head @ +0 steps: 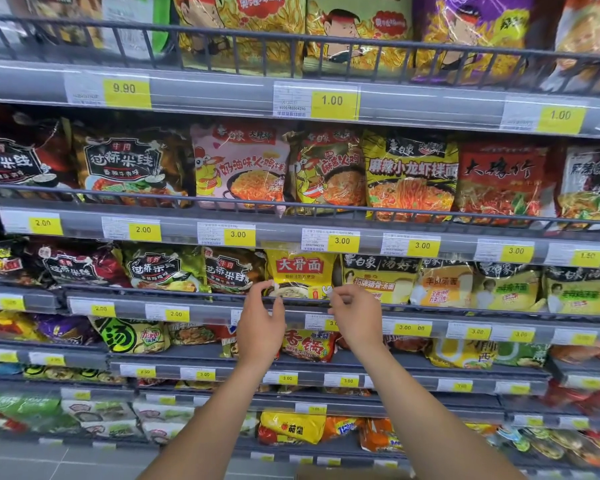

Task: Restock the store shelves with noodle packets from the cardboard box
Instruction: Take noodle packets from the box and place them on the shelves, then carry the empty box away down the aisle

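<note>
Low down, a cardboard box (347,475) edge peeks in. The left hand (260,322) and right hand (356,317) each pinch 1 bottom corner of the yellow noodle packet (300,273), which stands behind the shelf rail (153,293). If they let go too soon, it could tip over the rail.

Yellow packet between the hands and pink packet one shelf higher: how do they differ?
The yellow packet is held at its lower corners by the left hand and right hand; the pink packet stands untouched. The pink packet shows a cartoon chicken, the yellow packet none. Both stand upright.
</note>
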